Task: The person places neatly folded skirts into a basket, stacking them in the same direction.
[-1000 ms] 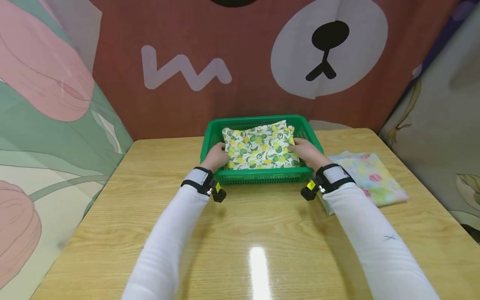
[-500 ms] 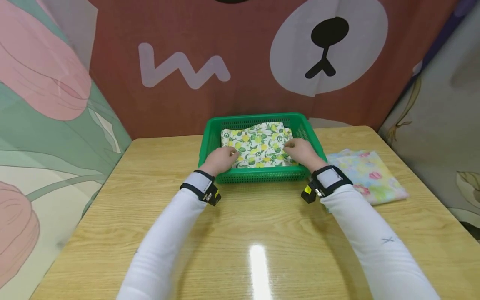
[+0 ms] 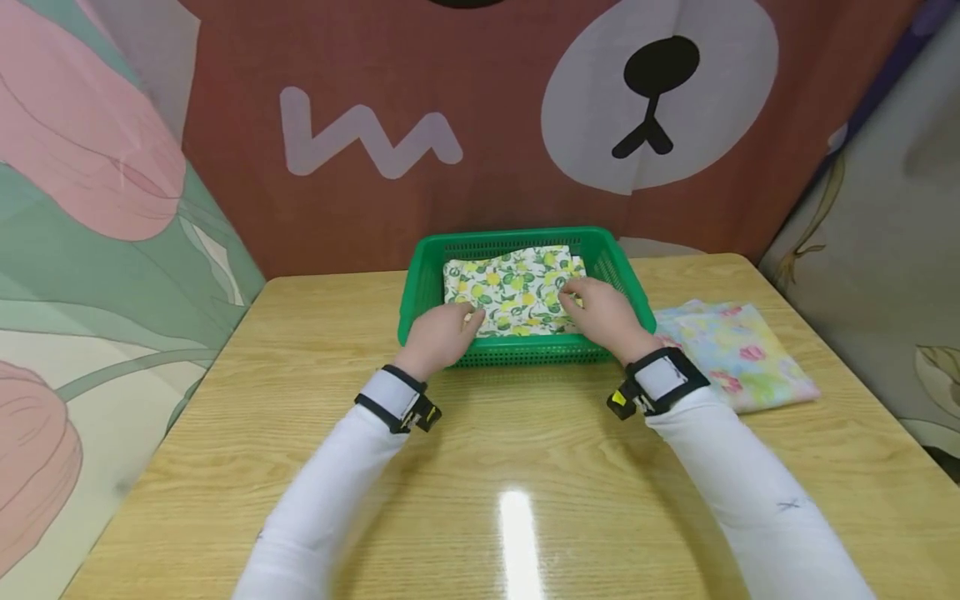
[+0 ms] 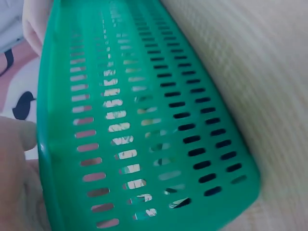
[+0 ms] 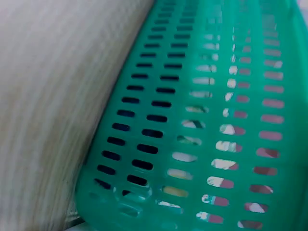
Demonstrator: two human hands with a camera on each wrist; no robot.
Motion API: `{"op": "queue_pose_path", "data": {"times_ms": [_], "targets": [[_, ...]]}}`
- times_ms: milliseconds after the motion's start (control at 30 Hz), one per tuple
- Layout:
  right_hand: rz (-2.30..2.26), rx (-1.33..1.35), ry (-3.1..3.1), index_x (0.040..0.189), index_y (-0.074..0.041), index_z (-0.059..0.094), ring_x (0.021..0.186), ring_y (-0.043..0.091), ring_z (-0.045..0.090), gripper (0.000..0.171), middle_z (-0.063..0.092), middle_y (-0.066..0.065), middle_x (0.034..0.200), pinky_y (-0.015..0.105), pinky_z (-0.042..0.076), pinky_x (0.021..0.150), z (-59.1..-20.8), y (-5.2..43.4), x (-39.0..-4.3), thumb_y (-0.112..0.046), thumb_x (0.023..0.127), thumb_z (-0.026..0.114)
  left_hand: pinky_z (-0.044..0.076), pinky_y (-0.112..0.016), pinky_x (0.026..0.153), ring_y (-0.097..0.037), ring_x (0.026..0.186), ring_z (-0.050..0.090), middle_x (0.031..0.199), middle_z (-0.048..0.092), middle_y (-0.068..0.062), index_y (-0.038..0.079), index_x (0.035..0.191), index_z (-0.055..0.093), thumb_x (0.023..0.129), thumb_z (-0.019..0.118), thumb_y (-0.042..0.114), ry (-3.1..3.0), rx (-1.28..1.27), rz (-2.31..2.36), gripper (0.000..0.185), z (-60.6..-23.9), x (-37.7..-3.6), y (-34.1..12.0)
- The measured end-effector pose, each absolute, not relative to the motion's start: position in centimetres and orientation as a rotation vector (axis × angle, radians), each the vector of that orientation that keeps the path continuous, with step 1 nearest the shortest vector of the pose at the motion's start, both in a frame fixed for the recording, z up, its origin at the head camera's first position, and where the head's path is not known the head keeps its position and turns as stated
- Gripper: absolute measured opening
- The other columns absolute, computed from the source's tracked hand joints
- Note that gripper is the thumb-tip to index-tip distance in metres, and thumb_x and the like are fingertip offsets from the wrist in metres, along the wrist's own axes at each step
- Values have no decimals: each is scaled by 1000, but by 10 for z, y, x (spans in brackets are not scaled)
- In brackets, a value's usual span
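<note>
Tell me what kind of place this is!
Maybe a staged work corner, judging by the brown cartoon-animal backdrop behind a pale wood-grain table, and the rectangular green plastic basket holding white lemon-print cloth.

The basket at the centre of the head view looks like smooth, moulded plastic, pierced with slots, with a soft sheen along its rim. Inside it, the lemon-print cloth is matt woven fabric. The folded pastel cloth at right looks thin and smooth. Grained, wood-look finish covers the tabletop, glossy enough to throw a bright streak at lower middle. The brown hanging across the top is matt, lightly creased fabric; the sleeves are soft cloth.
</note>
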State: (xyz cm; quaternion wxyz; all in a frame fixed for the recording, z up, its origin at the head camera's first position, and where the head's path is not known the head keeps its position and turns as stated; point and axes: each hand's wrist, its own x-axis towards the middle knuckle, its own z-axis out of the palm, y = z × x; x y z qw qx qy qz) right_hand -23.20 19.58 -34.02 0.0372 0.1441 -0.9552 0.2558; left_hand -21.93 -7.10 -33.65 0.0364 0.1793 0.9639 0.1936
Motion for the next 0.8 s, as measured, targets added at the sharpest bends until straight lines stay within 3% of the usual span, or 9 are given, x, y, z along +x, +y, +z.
{"op": "queue_pose_path", "data": {"times_ms": [133,300,500,800], "targets": [[685,533,-2810,128,8,70,124,48,64,33,69,30,130,61,52,106,-345,201,-215,-15,111,54,55,-54,108,-39,130,66,141,69,-22,-2,142,65,115,48,31,3078,602,683,46,-344,-205,-78],[605,586,-2708,123,9,71,121,48,64,28,71,30,125,61,51,106,-355,215,-195,-10,109,57,52,-58,109,-45,125,67,133,71,-27,-7,133,68,110,57,19,3182,745,838,37,-356,-189,-89],[571,593,-2673,126,9,71,122,48,63,27,69,30,128,62,51,106,-363,226,-170,-8,106,63,51,-60,109,-46,121,67,126,73,-28,-10,125,71,103,65,8,3296,867,911,29,-369,-165,-108],[603,630,-2572,126,10,69,125,51,60,31,65,32,132,67,49,105,-371,247,-142,0,97,72,48,-62,113,-47,127,64,133,69,-29,-9,125,71,102,67,6,3344,849,950,28,-374,-140,-128]]}}
